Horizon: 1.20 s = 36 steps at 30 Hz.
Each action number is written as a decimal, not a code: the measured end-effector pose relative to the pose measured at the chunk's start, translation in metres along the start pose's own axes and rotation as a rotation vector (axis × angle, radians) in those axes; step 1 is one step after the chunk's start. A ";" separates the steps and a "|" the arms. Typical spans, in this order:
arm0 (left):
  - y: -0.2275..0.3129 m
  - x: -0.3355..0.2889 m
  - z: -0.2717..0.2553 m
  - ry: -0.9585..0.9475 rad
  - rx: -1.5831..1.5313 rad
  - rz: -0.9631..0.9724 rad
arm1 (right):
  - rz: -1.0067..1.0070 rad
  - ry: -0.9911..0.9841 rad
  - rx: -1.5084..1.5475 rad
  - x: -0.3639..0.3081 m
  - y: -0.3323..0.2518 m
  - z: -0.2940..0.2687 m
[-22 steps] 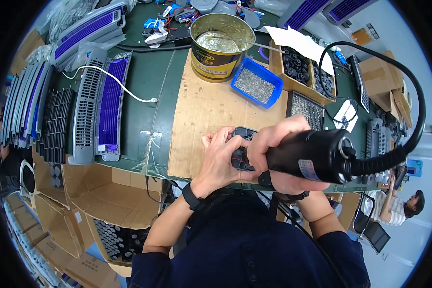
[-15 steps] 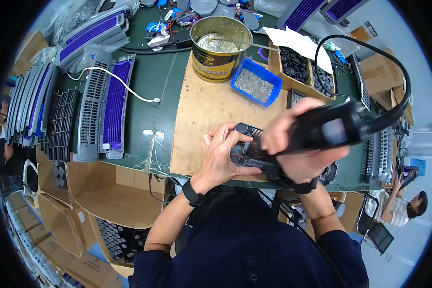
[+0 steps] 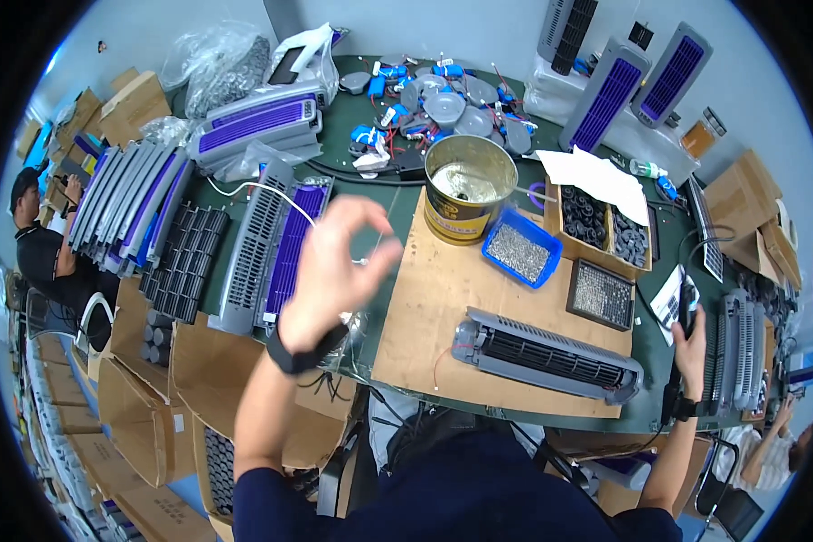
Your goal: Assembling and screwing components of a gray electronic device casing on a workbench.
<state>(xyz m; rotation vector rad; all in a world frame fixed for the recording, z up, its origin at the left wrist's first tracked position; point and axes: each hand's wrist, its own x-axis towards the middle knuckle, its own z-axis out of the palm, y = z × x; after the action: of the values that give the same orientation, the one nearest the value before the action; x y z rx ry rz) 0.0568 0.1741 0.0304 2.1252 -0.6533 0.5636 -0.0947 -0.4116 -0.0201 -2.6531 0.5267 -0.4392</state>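
Observation:
My left hand is raised over the left part of the table, near an open grey fan housing with a purple grille. Its fingers are curved and apart, slightly blurred, with nothing seen in them. At the right side of the table, my right hand is wrapped round a black corded power screwdriver, which lies over a white printed sheet. Between my hands a grey tower-fan body with a black ribbed fan wheel lies on the cardboard mat. A thin red wire sticks out at its left end.
Behind the fan body are a metal can, a blue tray of screws, a black tray of small metal parts and a box of black parts. Motors with blue parts cover the back. Grey panels stand left.
My left hand has left the fan body and risen to the left. My right hand has carried the screwdriver away to the right. The fan body now lies uncovered; the view has shifted.

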 end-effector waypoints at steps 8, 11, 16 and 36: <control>-0.167 0.120 0.015 -0.012 0.325 -0.561 | 0.022 -0.046 -0.211 -0.010 -0.002 0.046; -0.216 0.140 0.045 0.040 0.514 -0.715 | -0.075 0.098 -0.259 -0.018 -0.029 0.028; -0.266 0.144 0.062 -0.172 0.417 -0.707 | -0.091 0.102 -0.117 -0.037 -0.053 0.008; -0.206 0.137 0.019 0.122 -0.753 -0.980 | -0.140 0.101 0.036 -0.057 -0.095 0.005</control>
<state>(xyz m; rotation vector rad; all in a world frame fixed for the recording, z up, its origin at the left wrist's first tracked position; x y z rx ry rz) 0.2929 0.2326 -0.0179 1.4166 0.2651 -0.1092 -0.1153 -0.3056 0.0040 -2.6531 0.3604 -0.6218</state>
